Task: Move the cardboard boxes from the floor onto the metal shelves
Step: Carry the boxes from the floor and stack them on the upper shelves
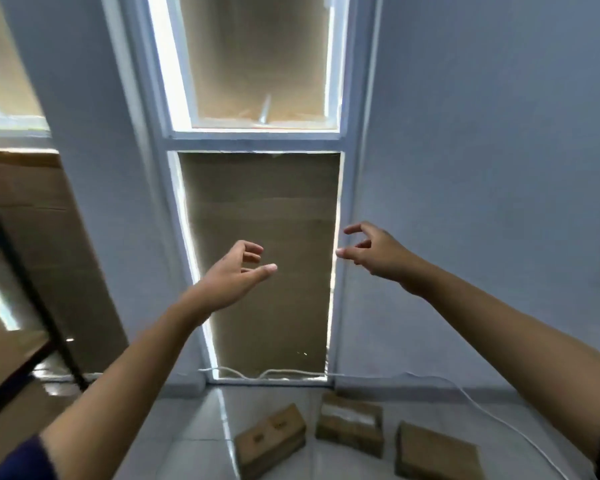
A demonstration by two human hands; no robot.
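Both hands raised, empty, fingers loosely curled and spread, gripping nothing. Left hand (pixel 234 271) in front of the cardboard-covered lower window pane (pixel 260 258), thumb pointing right. Right hand (pixel 371 252) at the pane's right edge, thumb and fingers parted, well apart from the left hand. Three boxes (pixel 350 429) on the tiled floor (pixel 187 445) below the hands, near the foot of the window: left box (pixel 271 438) tilted, with two small slots on top; middle box just right of it, taped; right box (pixel 437 452) nearest, lying flat. White cable (pixel 465 396) runs along the window base and across the floor right of the boxes. Dark shelf frame (pixel 25 271) at far left, cardboard behind it. Grey-blue wall (pixel 482 168) on the right.
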